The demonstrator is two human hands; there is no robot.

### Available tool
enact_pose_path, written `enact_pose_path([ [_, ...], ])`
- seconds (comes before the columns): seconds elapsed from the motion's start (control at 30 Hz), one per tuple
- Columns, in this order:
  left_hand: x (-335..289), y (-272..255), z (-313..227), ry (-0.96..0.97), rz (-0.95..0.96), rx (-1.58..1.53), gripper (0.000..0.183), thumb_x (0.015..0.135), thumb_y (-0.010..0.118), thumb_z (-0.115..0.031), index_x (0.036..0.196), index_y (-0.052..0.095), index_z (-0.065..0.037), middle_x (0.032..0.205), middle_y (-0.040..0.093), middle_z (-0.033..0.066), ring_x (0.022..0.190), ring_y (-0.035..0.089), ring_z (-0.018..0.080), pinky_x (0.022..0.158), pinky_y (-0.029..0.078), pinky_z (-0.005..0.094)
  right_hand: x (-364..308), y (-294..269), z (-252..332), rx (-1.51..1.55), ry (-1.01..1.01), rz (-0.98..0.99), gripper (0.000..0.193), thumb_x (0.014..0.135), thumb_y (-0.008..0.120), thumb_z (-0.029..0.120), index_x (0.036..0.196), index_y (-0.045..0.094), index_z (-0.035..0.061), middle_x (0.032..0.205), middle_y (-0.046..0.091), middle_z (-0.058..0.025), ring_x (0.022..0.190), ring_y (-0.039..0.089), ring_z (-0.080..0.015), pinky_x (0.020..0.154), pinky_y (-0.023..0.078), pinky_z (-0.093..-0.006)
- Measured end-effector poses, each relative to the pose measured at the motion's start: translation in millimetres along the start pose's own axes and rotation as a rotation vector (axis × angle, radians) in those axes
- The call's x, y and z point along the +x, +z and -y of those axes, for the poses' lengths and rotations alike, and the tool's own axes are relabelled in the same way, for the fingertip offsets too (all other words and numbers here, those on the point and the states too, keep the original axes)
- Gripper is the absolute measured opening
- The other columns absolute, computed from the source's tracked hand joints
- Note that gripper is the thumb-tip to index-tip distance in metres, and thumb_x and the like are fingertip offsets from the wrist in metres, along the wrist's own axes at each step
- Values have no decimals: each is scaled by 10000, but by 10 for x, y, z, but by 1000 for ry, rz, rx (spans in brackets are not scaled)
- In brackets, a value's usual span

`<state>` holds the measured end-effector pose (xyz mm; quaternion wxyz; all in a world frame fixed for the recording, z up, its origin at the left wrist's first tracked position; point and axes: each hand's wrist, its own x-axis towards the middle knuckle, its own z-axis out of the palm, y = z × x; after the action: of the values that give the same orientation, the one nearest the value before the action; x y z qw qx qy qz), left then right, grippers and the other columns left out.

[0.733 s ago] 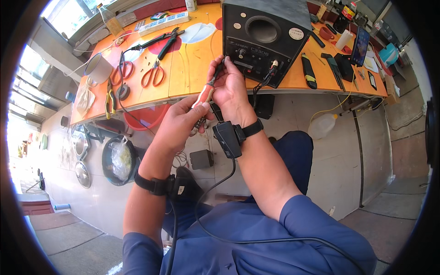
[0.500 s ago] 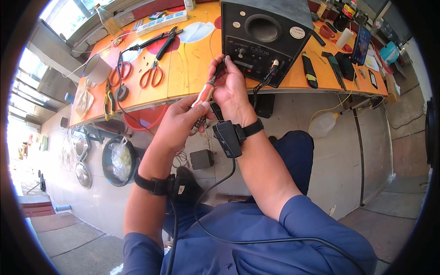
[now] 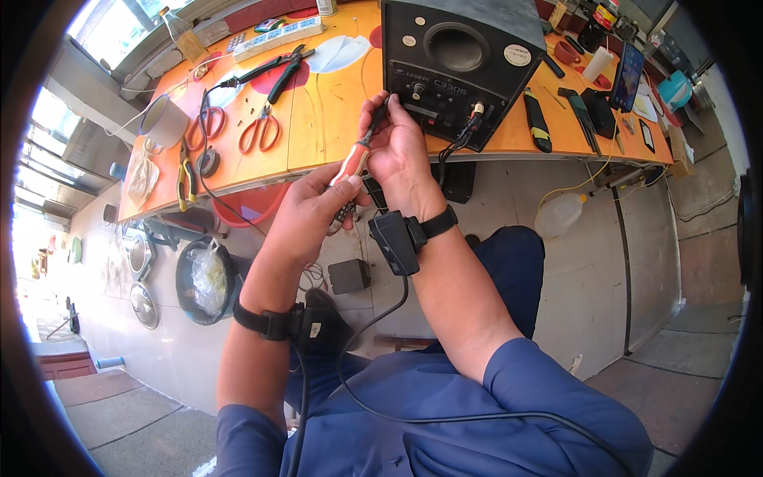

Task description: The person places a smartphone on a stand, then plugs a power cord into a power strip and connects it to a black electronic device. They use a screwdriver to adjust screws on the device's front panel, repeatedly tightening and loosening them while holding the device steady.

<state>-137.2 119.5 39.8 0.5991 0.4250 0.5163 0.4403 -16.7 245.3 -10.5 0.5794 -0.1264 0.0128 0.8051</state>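
Observation:
My left hand (image 3: 316,208) is closed around a tool with a red and white handle (image 3: 352,164); its kind is not clear. The tool's dark front end runs up into my right hand (image 3: 403,151). There the fingers are closed in a pinch around a small black piece, partly hidden, at the lower left edge of a black speaker box (image 3: 493,83). The speaker stands on the orange table (image 3: 326,131), its panel with a round port, knobs and plugged cables (image 3: 455,143) facing me.
Left on the table lie red-handled scissors (image 3: 260,133), yellow-black pliers (image 3: 187,176), long black-handled cutters (image 3: 290,73), a mug (image 3: 164,121) and a power strip (image 3: 278,38). To the right are a black-yellow utility knife (image 3: 538,123) and a propped phone (image 3: 627,78). A dark basin (image 3: 199,298) stands below.
Hardly anything differs. Both hands keep their grip beside the speaker, and the table shifts slightly in view.

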Motion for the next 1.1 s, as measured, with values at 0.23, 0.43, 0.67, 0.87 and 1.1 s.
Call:
enact_pose_path([
  [0.23, -9, 119, 71, 87, -150, 206, 465, 957, 704, -207, 1326, 595, 55, 853, 678, 51, 664, 580, 80, 606, 479, 240, -297, 11, -51, -164, 20, -42, 239, 1056, 577, 249, 1125, 639, 29, 956, 654, -84, 880, 675, -230, 774, 598, -351],
  [0.43, -84, 305, 170, 166, -324, 281, 406, 977, 682, -266, 1238, 604, 36, 868, 684, 54, 659, 587, 77, 571, 456, 236, -305, 102, -83, -216, -33, -80, 230, 1072, 537, 224, 1196, 602, 41, 945, 649, -99, 806, 675, -229, 714, 586, -356],
  [0.67, -260, 276, 114, -40, -234, -197, 344, 1048, 556, -324, 1230, 592, -35, 916, 672, 46, 599, 563, 67, 479, 353, 185, -314, 135, -119, -168, -30, -88, 232, 1073, 524, 212, 1222, 590, 46, 935, 653, -101, 781, 675, -222, 698, 584, -359],
  [0.87, -247, 312, 141, -24, -268, -144, 351, 1039, 594, -301, 1254, 580, -24, 900, 648, 30, 607, 548, 61, 499, 366, 186, -317, 176, -107, -225, -69, -123, 243, 1073, 512, 229, 1273, 588, 112, 941, 670, -105, 760, 681, -223, 696, 587, -365],
  [1.1, -235, 334, 210, 41, -258, -92, 377, 1030, 618, -283, 1281, 567, -7, 906, 629, 17, 618, 538, 50, 529, 382, 190, -313, 144, -97, -245, -70, -110, 244, 1071, 524, 243, 1297, 592, 180, 929, 680, -97, 745, 687, -220, 693, 590, -366],
])
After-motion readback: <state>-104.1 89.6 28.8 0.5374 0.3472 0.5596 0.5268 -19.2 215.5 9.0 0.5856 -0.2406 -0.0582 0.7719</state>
